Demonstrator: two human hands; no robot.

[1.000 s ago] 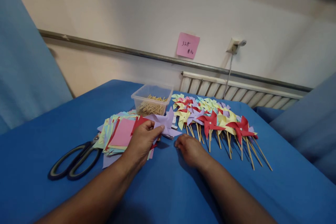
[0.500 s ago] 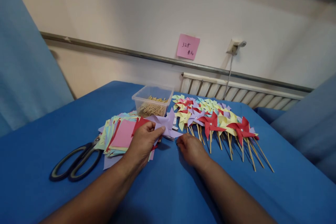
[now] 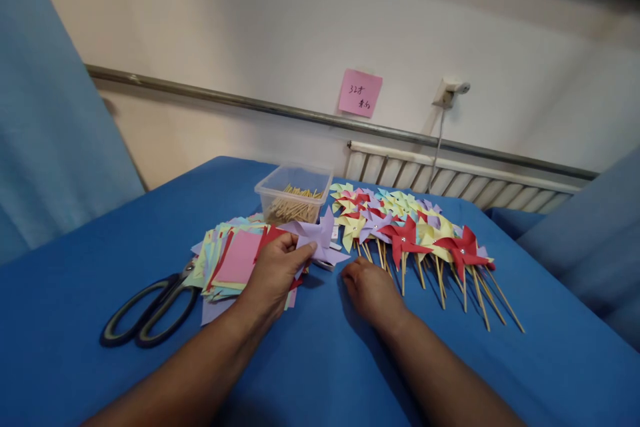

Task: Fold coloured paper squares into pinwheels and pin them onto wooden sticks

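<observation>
My left hand [image 3: 277,270] pinches a purple paper pinwheel [image 3: 323,240] between thumb and fingers, its folded blades facing up. To the right, my right hand [image 3: 373,287] rests low over the blue cloth with its fingers curled together. It sits just beside the tip of one pinwheel blade; whatever its fingertips may hold is hidden. Under and left of my left hand lies a stack of coloured paper squares [image 3: 240,257]. Scissors [image 3: 167,300] with black handles lie at the left, their blades covered by the paper.
Behind the stack stands a clear plastic box [image 3: 295,197] of short wooden sticks. Several pinwheels on sticks [image 3: 405,240] lie in rows at the right. The blue-covered table [image 3: 315,360] meets a wall with a radiator [image 3: 465,170], a rail and a pink note.
My right hand has drawn slightly away from the blade tip of the purple pinwheel. My left hand keeps its pinch, and the whole view has shifted a little.
</observation>
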